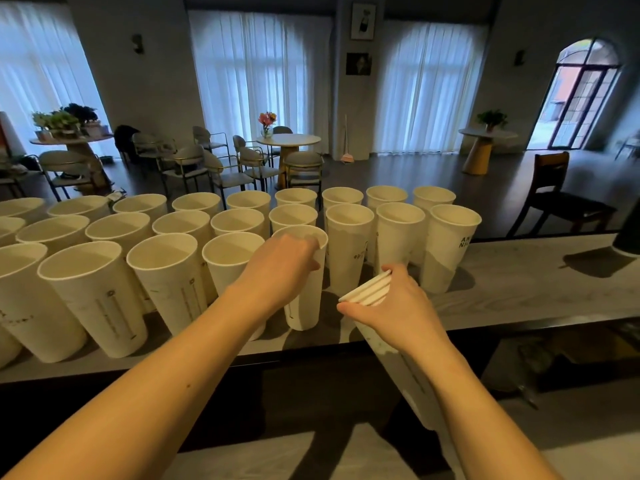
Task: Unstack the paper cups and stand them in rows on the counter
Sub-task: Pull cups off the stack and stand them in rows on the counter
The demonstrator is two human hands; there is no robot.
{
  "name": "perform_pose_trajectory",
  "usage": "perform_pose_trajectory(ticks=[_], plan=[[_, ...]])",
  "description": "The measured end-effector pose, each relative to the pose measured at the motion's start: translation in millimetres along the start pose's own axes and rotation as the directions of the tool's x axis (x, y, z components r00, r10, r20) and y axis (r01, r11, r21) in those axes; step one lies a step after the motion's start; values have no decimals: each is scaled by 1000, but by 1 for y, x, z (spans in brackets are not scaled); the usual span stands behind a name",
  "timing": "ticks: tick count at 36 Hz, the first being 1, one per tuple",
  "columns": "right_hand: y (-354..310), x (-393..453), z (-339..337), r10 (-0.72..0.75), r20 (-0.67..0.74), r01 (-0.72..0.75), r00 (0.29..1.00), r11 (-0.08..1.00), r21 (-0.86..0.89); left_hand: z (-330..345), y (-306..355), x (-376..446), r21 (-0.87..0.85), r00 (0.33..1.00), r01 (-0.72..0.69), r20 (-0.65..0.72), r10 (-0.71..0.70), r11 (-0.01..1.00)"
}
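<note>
Walls: grey, with two framed pictures (362, 21) on a pillar.
Windows: tall, behind sheer white curtains (258, 74); arched glass door (585, 95) at right.
Floor: dark, glossy.
Furniture: round table (288, 140) bearing flowers (267, 123), grey chairs (187, 164), dark wooden chair (557, 195).

Two bare forearms reach in from the bottom edge, with no sleeves, watch, bracelet or gloves showing anywhere along them. The left hand (284, 261) and right hand (398, 303) carry no rings that can be seen. A small dark mole (188, 386) marks the left forearm.
</note>
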State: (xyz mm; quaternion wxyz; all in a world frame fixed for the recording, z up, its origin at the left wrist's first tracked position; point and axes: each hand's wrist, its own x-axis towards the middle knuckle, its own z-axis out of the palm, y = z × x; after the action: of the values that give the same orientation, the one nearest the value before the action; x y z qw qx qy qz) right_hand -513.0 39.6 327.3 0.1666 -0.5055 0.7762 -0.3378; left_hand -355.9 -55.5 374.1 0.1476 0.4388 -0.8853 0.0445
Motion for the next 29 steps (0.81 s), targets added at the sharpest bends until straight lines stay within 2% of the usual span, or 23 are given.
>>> perform_pose_trajectory(ticks=[4,7,9,10,12,14,16,19,24,27,29], plan=[[2,0,-6,-2,-2,2,1000,1000,14,-5,5,1,-27,999,37,1,-37,999],[3,-1,-12,-16,-11,16,1000,999,41,-8,12,0,-27,970,-59,-240,51,998],[3,-1,-15,-25,-21,27,999,997,79,-12,27,-4,-129,935,-148,-341,96,981],[3,-2,-17,-29,-24,31,999,994,100,-14,36,-6,-230,947,-167,-307,91,959],[3,-1,-18,-32,-38,37,999,989,140,-18,54,-6,-446,990,-134,-89,105,885],[4,-1,-21,-30,-54,38,998,986,163,-19,67,-4,-573,970,-72,149,191,816],[8,-1,-24,-38,-57,46,998,986,157,-19,74,-2,-605,930,-22,280,238,796],[15,0,-26,-48,-52,54,998,990,132,-14,78,4,-586,936,-10,280,213,810],[25,3,-29,-95,-63,101,994,988,112,-10,86,8,-630,955,50,257,147,775],[33,3,-32,-84,-63,88,994,994,59,-13,81,16,-636,982,78,182,51,768],[42,3,-35,-50,-48,49,998,999,-15,-18,74,24,-599,998,33,57,1,800]])
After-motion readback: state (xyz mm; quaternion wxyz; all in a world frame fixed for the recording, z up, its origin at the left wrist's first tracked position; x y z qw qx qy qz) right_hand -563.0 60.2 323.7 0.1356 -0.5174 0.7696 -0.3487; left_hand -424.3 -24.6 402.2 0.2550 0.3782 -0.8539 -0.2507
